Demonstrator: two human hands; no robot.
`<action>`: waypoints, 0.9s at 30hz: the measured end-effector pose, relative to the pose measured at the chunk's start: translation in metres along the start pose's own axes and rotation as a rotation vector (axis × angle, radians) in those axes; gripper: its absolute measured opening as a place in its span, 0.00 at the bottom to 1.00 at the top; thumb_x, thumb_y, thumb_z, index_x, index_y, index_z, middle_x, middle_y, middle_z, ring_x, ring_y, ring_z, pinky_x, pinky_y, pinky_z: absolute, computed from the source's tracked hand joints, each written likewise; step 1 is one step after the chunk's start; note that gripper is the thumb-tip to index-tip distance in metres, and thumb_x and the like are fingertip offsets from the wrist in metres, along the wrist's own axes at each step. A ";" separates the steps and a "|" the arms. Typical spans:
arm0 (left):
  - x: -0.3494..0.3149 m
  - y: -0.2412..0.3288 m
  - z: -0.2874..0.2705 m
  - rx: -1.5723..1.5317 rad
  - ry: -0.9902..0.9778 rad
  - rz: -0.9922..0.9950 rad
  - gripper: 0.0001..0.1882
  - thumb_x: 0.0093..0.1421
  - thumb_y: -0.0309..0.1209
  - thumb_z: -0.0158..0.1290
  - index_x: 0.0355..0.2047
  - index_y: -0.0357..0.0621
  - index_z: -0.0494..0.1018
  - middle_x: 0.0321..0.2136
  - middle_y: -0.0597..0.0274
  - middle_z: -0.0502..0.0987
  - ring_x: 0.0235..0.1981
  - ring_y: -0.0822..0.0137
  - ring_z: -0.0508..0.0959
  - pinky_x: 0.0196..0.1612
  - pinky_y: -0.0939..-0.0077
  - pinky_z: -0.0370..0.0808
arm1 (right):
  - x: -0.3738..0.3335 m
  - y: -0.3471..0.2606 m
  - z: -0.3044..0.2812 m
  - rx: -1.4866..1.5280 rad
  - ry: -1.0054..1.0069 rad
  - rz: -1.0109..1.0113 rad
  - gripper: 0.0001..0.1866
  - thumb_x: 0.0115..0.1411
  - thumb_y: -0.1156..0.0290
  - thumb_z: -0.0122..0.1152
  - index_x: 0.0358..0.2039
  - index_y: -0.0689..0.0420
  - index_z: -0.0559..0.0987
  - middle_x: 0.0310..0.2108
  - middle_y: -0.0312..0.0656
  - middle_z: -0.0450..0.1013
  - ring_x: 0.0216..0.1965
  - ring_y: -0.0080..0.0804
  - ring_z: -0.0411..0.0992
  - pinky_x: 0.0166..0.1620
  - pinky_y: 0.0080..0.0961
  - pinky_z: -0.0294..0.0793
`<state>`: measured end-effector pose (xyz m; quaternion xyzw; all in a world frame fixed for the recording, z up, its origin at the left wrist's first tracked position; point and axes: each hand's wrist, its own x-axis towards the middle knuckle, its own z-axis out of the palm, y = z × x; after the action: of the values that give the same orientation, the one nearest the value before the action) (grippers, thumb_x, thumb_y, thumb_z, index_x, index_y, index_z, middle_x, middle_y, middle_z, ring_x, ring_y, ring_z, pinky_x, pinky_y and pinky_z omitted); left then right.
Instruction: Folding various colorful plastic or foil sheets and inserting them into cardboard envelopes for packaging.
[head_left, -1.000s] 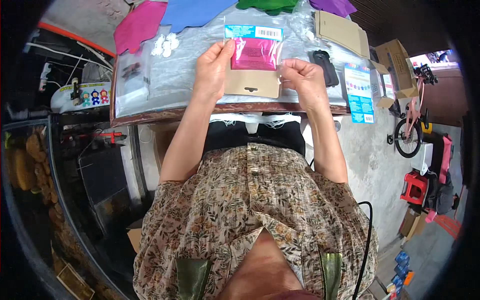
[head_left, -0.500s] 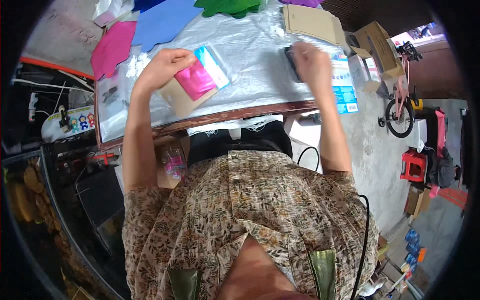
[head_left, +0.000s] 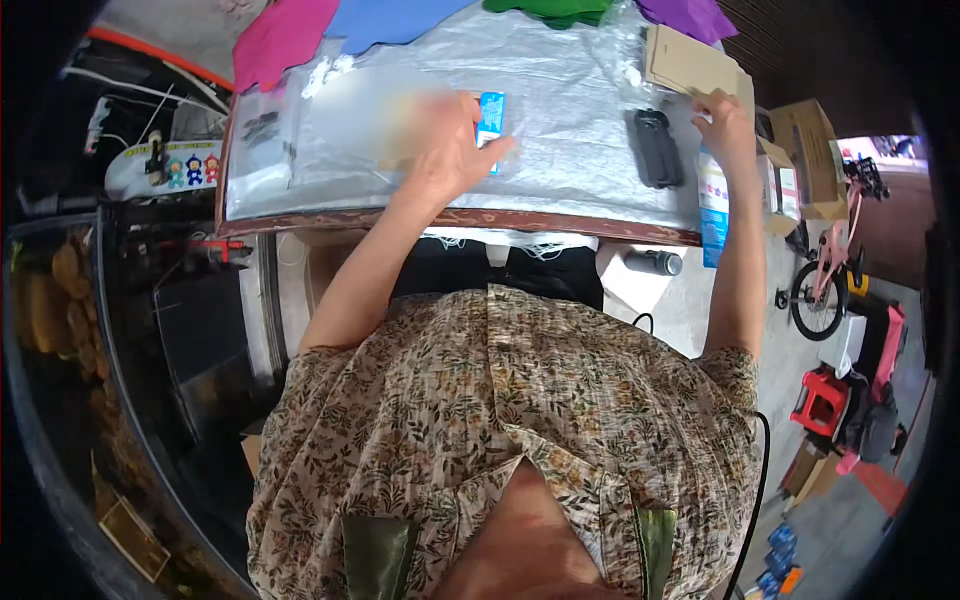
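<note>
My left hand point(head_left: 448, 155) lies over a blue-and-white packet card point(head_left: 491, 108) on the table, its thumb stretched out to the right. A blurred patch hides part of its fingers and whatever lies left of it. At the right, my right hand point(head_left: 728, 128) reaches the near edge of a stack of tan cardboard sheets point(head_left: 695, 62). Its bent fingers are apart and touch that edge, with no sheet visibly lifted. Just left of this hand is a black oblong case point(head_left: 656, 150). Below the right wrist, a blue-and-white printed sheet point(head_left: 714, 225) hangs past the table's edge.
Clear plastic sheeting covers the table point(head_left: 560, 190). Pink point(head_left: 280, 40), blue point(head_left: 395, 22), green point(head_left: 550, 8) and purple point(head_left: 690, 15) pieces lie along its far side. Cardboard boxes point(head_left: 810, 150) and a pink bicycle point(head_left: 825, 270) stand to the right.
My right hand has gone from the black case to the tan sheets. The left hand, earlier pinching at a pink packet, now spreads over the blue-and-white card. The whole view has shifted.
</note>
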<state>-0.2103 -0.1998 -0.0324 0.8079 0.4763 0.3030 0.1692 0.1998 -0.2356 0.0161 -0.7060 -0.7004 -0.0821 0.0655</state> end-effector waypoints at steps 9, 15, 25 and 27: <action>0.002 0.006 0.007 0.163 0.034 -0.046 0.22 0.54 0.43 0.66 0.37 0.40 0.72 0.32 0.50 0.81 0.33 0.48 0.82 0.34 0.53 0.77 | 0.002 -0.046 -0.011 0.100 0.553 -0.234 0.13 0.58 0.73 0.66 0.44 0.58 0.82 0.34 0.45 0.79 0.36 0.42 0.78 0.42 0.35 0.76; -0.004 0.001 0.006 0.077 0.055 -0.027 0.15 0.55 0.39 0.63 0.31 0.41 0.73 0.28 0.51 0.80 0.30 0.46 0.81 0.32 0.52 0.78 | -0.025 -0.171 -0.005 0.819 0.231 0.043 0.13 0.65 0.74 0.59 0.49 0.56 0.82 0.32 0.44 0.79 0.28 0.31 0.74 0.35 0.29 0.73; -0.009 0.006 0.018 0.172 0.154 0.086 0.09 0.57 0.32 0.60 0.27 0.42 0.72 0.26 0.50 0.79 0.25 0.46 0.80 0.27 0.50 0.77 | -0.023 -0.214 0.032 0.945 -0.082 0.017 0.09 0.57 0.77 0.63 0.39 0.60 0.85 0.34 0.52 0.79 0.33 0.46 0.80 0.40 0.35 0.77; -0.011 0.007 0.018 0.158 0.170 0.111 0.09 0.57 0.31 0.60 0.27 0.42 0.71 0.25 0.50 0.78 0.25 0.46 0.80 0.27 0.51 0.77 | -0.017 -0.215 0.035 0.984 -0.092 0.002 0.08 0.57 0.77 0.63 0.37 0.62 0.85 0.33 0.52 0.80 0.33 0.46 0.80 0.39 0.35 0.77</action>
<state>-0.1974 -0.2123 -0.0455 0.8154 0.4657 0.3407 0.0470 -0.0144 -0.2429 -0.0260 -0.5948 -0.6577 0.2898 0.3602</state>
